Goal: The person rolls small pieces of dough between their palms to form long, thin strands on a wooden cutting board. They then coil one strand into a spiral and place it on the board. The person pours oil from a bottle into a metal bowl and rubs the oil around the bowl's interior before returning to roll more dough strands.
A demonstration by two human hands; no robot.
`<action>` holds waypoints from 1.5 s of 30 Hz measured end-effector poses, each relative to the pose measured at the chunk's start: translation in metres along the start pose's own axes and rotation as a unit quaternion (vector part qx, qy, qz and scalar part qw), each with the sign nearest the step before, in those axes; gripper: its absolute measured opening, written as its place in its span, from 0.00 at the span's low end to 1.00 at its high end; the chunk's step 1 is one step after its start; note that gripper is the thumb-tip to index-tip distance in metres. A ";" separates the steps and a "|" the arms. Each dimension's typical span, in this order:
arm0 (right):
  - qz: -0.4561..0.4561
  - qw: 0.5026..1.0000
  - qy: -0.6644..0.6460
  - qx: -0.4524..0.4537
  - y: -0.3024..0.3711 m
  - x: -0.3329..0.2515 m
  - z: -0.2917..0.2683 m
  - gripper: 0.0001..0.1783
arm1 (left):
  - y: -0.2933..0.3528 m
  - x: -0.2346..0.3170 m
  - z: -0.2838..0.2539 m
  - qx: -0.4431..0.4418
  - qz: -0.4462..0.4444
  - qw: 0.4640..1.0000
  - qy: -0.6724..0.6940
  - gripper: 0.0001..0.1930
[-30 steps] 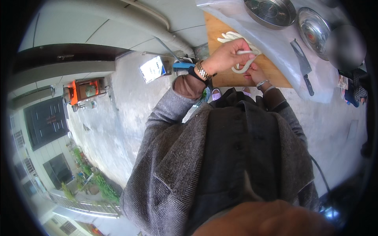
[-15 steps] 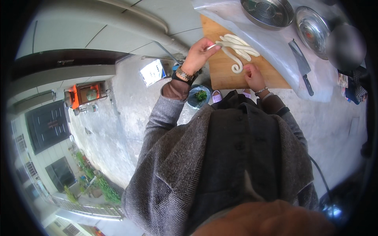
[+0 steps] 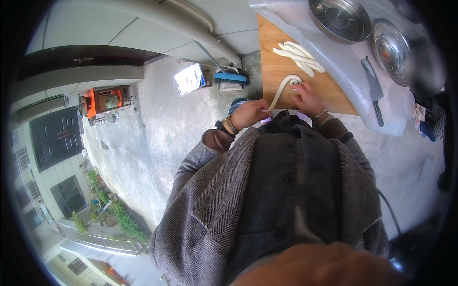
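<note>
Left-hand grip: the straight tail of a dough rope (image 3: 276,97) is pinched between thumb and fingers of the left hand (image 3: 250,113), at the near edge of the board.
Right-hand grip: the fingers of the right hand (image 3: 308,98) are curled at the coiled end; whether the dough is clamped there cannot be told.
Dough rope: pale cream, smooth and evenly thick, bent into a hook, its far end wound into a small spiral; it is located over the near part of the wooden board (image 3: 271,66).
Dough strips (image 3: 300,56): similarly pale, loosely piled and crossed farther up the board, apart from the rope.
Plastic sheet (image 3: 329,47): the board's right side is overlapped by it.
On the sheet: a black-handled cleaver (image 3: 374,86), a round steel pan (image 3: 339,21) and a shiny round metal dish (image 3: 390,52) are laid out.
</note>
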State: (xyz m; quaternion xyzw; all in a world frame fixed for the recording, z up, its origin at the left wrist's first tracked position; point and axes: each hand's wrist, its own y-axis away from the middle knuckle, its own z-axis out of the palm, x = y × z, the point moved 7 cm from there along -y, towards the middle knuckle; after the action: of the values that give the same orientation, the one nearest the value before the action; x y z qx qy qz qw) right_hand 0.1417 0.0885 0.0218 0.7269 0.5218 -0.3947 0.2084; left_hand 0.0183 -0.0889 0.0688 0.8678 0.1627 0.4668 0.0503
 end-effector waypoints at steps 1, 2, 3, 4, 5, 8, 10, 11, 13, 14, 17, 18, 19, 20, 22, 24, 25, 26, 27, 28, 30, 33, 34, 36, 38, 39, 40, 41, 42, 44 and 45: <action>-0.010 0.999 0.001 -0.037 0.001 -0.005 0.007 0.21 | -0.004 0.006 0.007 -0.023 0.002 1.000 0.002 0.12; -0.019 0.997 0.001 -0.074 0.002 -0.009 0.014 0.22 | -0.010 0.011 0.013 -0.038 0.008 0.999 0.002 0.12; -0.044 0.994 -0.009 -0.102 0.004 -0.013 0.019 0.23 | -0.014 0.016 0.018 -0.060 0.012 0.998 0.004 0.13; -0.042 0.991 -0.001 -0.125 0.006 -0.014 0.024 0.24 | -0.020 0.019 0.022 -0.081 0.014 0.996 0.041 0.14; -0.034 0.990 0.000 -0.134 0.009 -0.012 0.027 0.23 | -0.025 0.026 0.021 -0.069 0.049 0.996 0.012 0.14; -0.023 0.990 -0.034 -0.134 0.016 -0.002 0.028 0.21 | -0.046 0.034 0.018 -0.058 0.121 0.991 -0.022 0.13; -0.013 0.990 -0.085 -0.112 0.020 0.008 0.024 0.19 | -0.067 0.028 0.019 -0.068 0.104 0.992 -0.017 0.12; 0.014 0.991 -0.084 -0.100 0.022 0.016 0.023 0.17 | -0.079 0.025 0.018 -0.055 0.112 0.991 -0.043 0.12; 0.089 0.988 -0.091 -0.085 0.025 0.033 0.020 0.15 | -0.103 0.024 0.015 -0.016 0.150 0.985 -0.085 0.12; 0.114 0.985 -0.123 -0.048 0.025 0.039 0.016 0.14 | -0.115 0.022 0.016 -0.014 0.153 0.984 -0.085 0.13; 0.245 0.947 -0.203 0.036 0.026 0.062 0.008 0.13 | -0.145 0.013 0.022 -0.004 0.121 0.988 -0.100 0.14; 0.289 0.928 -0.231 0.056 0.026 0.069 0.008 0.13 | -0.150 0.019 0.020 0.030 0.171 0.982 -0.081 0.15; 0.320 0.905 -0.270 0.078 0.026 0.074 0.007 0.13 | -0.155 0.021 0.019 0.051 0.182 0.980 -0.062 0.14; 0.301 0.920 -0.226 0.111 0.020 0.074 0.001 0.13 | -0.160 0.020 0.017 0.069 0.174 0.981 -0.047 0.13; 0.266 0.940 -0.159 0.142 0.010 0.073 -0.008 0.12 | -0.167 0.013 0.013 0.090 0.129 0.987 -0.024 0.11; 0.243 0.952 -0.110 0.153 0.003 0.072 -0.012 0.11 | -0.170 0.001 0.007 0.103 0.072 0.992 0.001 0.10; 0.233 0.956 -0.094 0.150 0.000 0.071 -0.013 0.11 | -0.169 -0.003 0.005 0.109 0.056 0.992 -0.031 0.09; 0.230 0.959 -0.080 0.142 -0.002 0.071 -0.012 0.11 | -0.166 -0.004 0.002 0.124 0.061 0.989 -0.056 0.09; 0.212 0.964 -0.071 0.145 -0.003 0.069 -0.013 0.12 | -0.163 -0.008 0.000 0.141 0.052 0.985 -0.084 0.09; 0.201 0.967 -0.065 0.142 -0.003 0.066 -0.013 0.12 | -0.159 -0.012 0.000 0.145 0.051 0.985 -0.084 0.09; 0.198 0.968 -0.074 0.132 0.001 0.064 -0.011 0.14 | -0.150 -0.024 0.005 0.136 0.003 0.986 -0.093 0.09; 0.209 0.967 -0.100 0.110 0.007 0.061 -0.008 0.18 | -0.135 -0.035 0.014 0.147 -0.029 0.986 -0.070 0.09; 0.203 0.969 -0.096 0.099 0.008 0.058 -0.007 0.19 | -0.131 -0.041 0.020 0.135 -0.063 0.989 -0.015 0.10; 0.175 0.979 -0.066 0.083 0.006 0.052 -0.007 0.22 | -0.124 -0.050 0.027 0.137 -0.102 0.980 0.098 0.11; 0.113 0.990 -0.007 0.088 0.003 0.040 -0.009 0.24 | -0.122 -0.048 0.030 0.138 -0.092 0.984 0.063 0.12; 0.148 0.984 -0.048 0.083 0.004 0.043 -0.007 0.27 | -0.122 -0.045 0.029 0.151 -0.068 0.985 0.041 0.13; 0.153 0.984 -0.039 0.083 0.002 0.042 -0.007 0.29 | -0.119 -0.035 0.021 0.218 -0.001 0.975 -0.049 0.13; 0.173 0.978 -0.076 0.088 0.003 0.042 -0.007 0.32 | -0.115 -0.024 0.015 0.291 0.055 0.945 -0.138 0.14; 0.167 0.979 -0.071 0.091 0.000 0.040 -0.007 0.35 | -0.119 -0.028 0.018 0.270 0.047 0.955 -0.110 0.14; 0.128 0.988 -0.028 0.087 -0.003 0.029 -0.008 0.36 | -0.126 -0.038 0.025 0.237 0.016 0.970 -0.053 0.15; 0.157 0.985 -0.033 0.068 -0.003 0.031 -0.006 0.36 | -0.130 -0.046 0.031 0.210 -0.020 0.977 -0.019 0.14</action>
State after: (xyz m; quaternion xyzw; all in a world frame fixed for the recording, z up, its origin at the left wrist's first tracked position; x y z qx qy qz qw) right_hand 0.1456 0.1123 0.0009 0.7988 0.3658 -0.4159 0.2350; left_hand -0.0105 0.0204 -0.0159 0.8643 0.2737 0.4043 -0.1207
